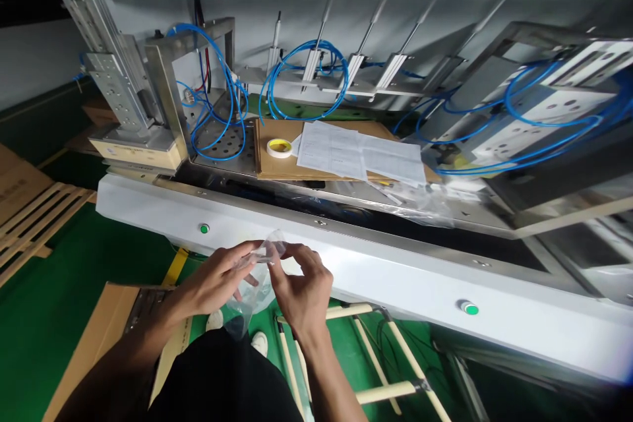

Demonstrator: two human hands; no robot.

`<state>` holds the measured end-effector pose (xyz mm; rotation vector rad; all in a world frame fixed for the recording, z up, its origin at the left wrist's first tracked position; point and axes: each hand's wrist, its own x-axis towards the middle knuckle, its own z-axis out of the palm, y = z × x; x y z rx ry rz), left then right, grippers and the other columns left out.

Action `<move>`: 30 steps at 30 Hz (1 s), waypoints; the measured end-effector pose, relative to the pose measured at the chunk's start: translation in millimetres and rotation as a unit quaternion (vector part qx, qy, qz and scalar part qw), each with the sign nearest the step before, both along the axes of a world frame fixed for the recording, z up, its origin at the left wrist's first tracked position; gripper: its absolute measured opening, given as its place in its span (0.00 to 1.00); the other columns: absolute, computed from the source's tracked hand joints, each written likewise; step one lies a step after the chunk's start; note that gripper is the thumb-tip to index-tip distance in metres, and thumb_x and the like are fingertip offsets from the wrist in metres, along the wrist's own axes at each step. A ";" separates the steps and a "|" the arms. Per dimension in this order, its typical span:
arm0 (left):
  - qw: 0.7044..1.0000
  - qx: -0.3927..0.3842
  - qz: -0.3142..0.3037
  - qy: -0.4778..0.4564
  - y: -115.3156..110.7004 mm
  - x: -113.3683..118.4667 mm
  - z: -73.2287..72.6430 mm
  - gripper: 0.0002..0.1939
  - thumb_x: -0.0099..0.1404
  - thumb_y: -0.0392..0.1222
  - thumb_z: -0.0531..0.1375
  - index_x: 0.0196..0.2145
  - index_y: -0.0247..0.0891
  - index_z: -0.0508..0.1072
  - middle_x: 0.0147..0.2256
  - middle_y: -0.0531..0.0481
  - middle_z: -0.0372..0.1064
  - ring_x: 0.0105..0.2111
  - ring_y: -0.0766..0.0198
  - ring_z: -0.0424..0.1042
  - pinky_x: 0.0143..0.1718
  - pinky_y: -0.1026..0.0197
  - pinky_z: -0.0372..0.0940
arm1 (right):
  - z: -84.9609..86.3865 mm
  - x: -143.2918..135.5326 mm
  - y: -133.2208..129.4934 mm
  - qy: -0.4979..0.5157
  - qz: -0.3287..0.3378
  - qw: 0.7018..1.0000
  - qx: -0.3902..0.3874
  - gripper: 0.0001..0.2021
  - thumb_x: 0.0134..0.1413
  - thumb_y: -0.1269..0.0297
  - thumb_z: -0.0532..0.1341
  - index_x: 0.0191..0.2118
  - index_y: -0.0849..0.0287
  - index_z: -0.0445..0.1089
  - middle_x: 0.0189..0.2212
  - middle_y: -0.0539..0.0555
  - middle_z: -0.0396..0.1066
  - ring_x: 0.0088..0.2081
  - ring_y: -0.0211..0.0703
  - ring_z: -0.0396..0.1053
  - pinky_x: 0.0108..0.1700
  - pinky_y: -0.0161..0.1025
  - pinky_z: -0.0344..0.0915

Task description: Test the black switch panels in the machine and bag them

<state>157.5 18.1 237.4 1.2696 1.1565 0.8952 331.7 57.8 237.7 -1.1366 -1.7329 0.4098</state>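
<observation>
A clear plastic bag (252, 293) hangs between my two hands, in front of the white machine edge. My left hand (217, 277) has its fingers closed on the left side of the bag's top. On the right, my right hand (302, 283) pinches the top of the same bag between thumb and fingers. The two hands are close together, their fingertips nearly meeting at the bag. Whether anything lies inside the bag cannot be made out.
Behind the white front panel (386, 267) lie cardboard (274, 168), papers (331, 151) and a tape roll (279, 148). Blue hoses (306, 46) and metal fixtures stand behind. An open cardboard box (99, 336) is at lower left; a tube frame (386, 392) is at lower right.
</observation>
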 end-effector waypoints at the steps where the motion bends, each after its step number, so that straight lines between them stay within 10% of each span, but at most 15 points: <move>1: 1.000 0.001 -0.005 -0.002 0.5 -0.8 0.8 0.28 0.77 0.58 0.56 0.68 0.46 0.70 0.63 0.39 0.73 0.44 0.51 0.82 0.26 0.65 0.73 | 0.5 0.5 -0.1 0.013 0.008 1.000 -0.026 0.13 0.65 0.53 0.65 0.32 0.55 0.79 0.28 0.55 0.80 0.32 0.49 0.77 0.41 0.45 0.72; 30: 0.998 -0.048 -0.031 -0.003 5.9 -10.5 -5.9 0.28 0.75 0.59 0.57 0.64 0.40 0.73 0.59 0.34 0.76 0.41 0.51 0.84 0.26 0.64 0.73 | -3.1 5.1 5.1 0.087 0.044 0.982 -0.161 0.20 0.65 0.45 0.64 0.36 0.58 0.81 0.32 0.59 0.80 0.35 0.49 0.75 0.29 0.39 0.68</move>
